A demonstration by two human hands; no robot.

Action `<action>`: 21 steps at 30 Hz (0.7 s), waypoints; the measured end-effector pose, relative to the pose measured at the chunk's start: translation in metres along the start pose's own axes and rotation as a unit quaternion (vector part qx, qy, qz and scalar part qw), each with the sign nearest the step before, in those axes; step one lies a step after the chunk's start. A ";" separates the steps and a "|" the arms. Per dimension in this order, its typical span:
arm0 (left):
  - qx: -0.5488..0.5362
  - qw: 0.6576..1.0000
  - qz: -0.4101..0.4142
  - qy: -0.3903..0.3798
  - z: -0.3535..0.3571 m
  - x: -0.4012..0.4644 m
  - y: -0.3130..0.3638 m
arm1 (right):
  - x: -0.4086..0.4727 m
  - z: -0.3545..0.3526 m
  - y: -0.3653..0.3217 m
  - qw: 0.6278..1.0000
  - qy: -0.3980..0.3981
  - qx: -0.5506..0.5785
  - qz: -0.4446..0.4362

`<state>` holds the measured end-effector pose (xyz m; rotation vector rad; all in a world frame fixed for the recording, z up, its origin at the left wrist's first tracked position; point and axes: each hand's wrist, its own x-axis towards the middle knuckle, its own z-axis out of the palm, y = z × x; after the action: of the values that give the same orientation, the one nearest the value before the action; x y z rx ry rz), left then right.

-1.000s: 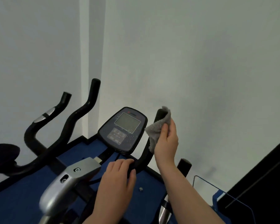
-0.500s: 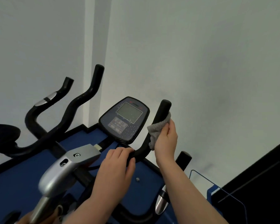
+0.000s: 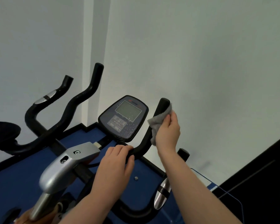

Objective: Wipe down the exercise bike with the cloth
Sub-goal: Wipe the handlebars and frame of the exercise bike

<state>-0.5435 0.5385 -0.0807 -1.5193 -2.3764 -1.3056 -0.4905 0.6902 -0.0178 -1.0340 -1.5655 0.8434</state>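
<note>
- Right hand [image 3: 167, 133] pinched the grey cloth [image 3: 158, 122] against the upright right handlebar [image 3: 153, 126] of the exercise bike [image 3: 58, 172], near its tip.
- Left hand [image 3: 115, 164] curled round the same bar's lower bend, steadying it.
- Risk: loose cloth hung below the fingers; it could slip off the rounded tip.
- Risk: droplets sat on the console [image 3: 124, 118]; a careless pass might press buttons.

The cloth [image 3: 158, 122] looks soft, fuzzy grey fabric; the handlebar [image 3: 160, 113] it wraps is matt black; left of that handlebar, the console [image 3: 123, 118] is glossy plastic; below the console, a bracket [image 3: 68, 165] of brushed silver metal.
</note>
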 end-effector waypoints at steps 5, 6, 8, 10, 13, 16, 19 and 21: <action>0.000 1.000 0.000 0.002 -0.001 0.000 0.000 | -0.022 -0.011 0.024 0.996 -0.037 -0.071 0.049; 0.000 1.000 -0.001 0.001 -0.001 0.000 -0.001 | -0.012 -0.014 0.016 0.997 -0.024 -0.067 0.035; -0.001 1.000 -0.004 -0.002 -0.002 -0.001 0.000 | 0.003 -0.016 -0.002 0.999 -0.004 -0.049 0.012; -0.006 1.000 -0.007 -0.002 -0.003 -0.001 0.000 | 0.002 -0.008 -0.010 0.999 -0.003 -0.045 0.015; -0.026 0.999 -0.023 -0.001 -0.005 -0.002 0.001 | -0.019 -0.002 -0.003 0.995 -0.003 -0.092 0.024; -0.030 0.999 -0.034 -0.001 -0.009 -0.006 0.000 | -0.036 -0.003 0.005 0.989 -0.008 -0.146 0.025; -0.029 0.999 -0.039 -0.014 -0.014 -0.013 -0.004 | -0.049 -0.003 0.005 0.982 -0.021 -0.186 0.024; -0.020 0.999 -0.036 -0.026 -0.018 -0.019 -0.008 | -0.057 -0.009 0.002 0.975 -0.048 -0.216 0.022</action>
<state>-0.5464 0.5114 -0.0828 -1.5101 -2.4727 -1.3529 -0.4762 0.6381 -0.0390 -1.3560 -1.8643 0.5996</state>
